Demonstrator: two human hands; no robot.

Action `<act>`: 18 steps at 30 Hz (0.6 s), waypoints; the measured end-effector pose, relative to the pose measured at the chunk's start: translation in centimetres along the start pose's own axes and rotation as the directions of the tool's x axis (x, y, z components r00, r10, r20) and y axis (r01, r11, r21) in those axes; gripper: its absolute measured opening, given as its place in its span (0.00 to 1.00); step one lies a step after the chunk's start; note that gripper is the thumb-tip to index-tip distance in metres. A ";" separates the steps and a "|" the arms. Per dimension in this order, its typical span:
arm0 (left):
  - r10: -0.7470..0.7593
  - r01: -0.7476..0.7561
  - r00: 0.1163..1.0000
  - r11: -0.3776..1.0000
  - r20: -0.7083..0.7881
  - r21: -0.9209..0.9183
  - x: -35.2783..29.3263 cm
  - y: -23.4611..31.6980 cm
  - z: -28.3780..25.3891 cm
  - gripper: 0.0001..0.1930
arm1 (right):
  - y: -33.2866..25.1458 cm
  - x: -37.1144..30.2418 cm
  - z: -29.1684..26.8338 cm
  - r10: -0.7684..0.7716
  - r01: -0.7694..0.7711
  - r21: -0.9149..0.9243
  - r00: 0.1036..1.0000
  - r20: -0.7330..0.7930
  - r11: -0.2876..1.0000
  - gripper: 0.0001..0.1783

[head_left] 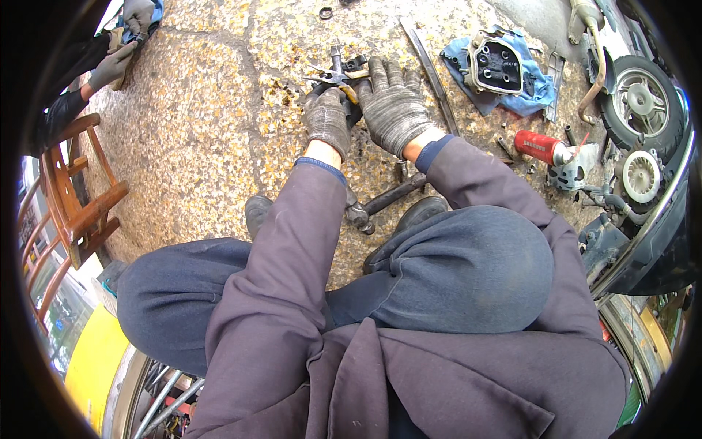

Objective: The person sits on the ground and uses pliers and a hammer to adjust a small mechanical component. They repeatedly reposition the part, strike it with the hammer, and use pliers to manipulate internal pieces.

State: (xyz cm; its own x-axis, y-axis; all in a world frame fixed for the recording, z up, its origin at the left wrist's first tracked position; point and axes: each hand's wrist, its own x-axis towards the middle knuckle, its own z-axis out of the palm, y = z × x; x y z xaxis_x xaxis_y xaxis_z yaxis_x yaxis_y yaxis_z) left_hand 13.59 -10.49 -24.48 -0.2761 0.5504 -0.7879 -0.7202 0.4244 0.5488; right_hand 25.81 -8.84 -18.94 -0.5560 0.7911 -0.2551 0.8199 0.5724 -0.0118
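Note:
My left hand [327, 121], in a grey knit glove, is closed at a pair of pliers [333, 76] with yellow-and-black handles. Their metal jaws point left, and the handles are spread apart. Beside it lies my right hand [396, 106], gloved alike, fingers stretched out and its fingertips near one yellow handle. A metal rod-like part [336, 55] shows just beyond the pliers, with small dark parts [357, 61] at its side. My left fingers partly hide what lies under them. A hammer [387, 197] rests on the ground between my feet, below both hands.
A long metal bar [428, 69] lies right of my hands. Beyond are an engine cover [497, 66] on a blue cloth [537, 95], a red spray can [537, 146] and a wheel [642, 99]. At left stand a wooden chair [84, 197] and another person's gloved hands [113, 66].

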 end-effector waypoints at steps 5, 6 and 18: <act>0.023 -0.024 0.999 0.999 0.030 0.031 -0.7 0.6 0.0 0.14 | 0.3 0.1 -1.2 -0.037 0.037 0.027 0.999 -0.011 0.999 0.27; 0.026 -0.027 0.999 0.997 0.023 0.074 -0.8 0.8 0.1 0.15 | 0.6 0.2 -1.5 -0.045 0.045 0.014 0.999 0.008 0.999 0.27; 0.112 -0.131 0.989 0.963 0.094 0.237 -1.6 1.3 0.1 0.15 | 3.9 -0.1 -1.8 0.179 -0.173 0.189 0.984 -0.015 0.967 0.33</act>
State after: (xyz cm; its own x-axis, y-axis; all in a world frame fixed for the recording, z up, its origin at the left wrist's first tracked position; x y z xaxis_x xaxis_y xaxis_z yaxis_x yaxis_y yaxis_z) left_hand 13.13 -10.75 -22.43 -0.2943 0.6593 -0.6919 -0.5063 0.5065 0.6979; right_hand 28.87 -6.30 -17.25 -0.4018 0.8841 -0.2386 0.9147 0.3752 -0.1500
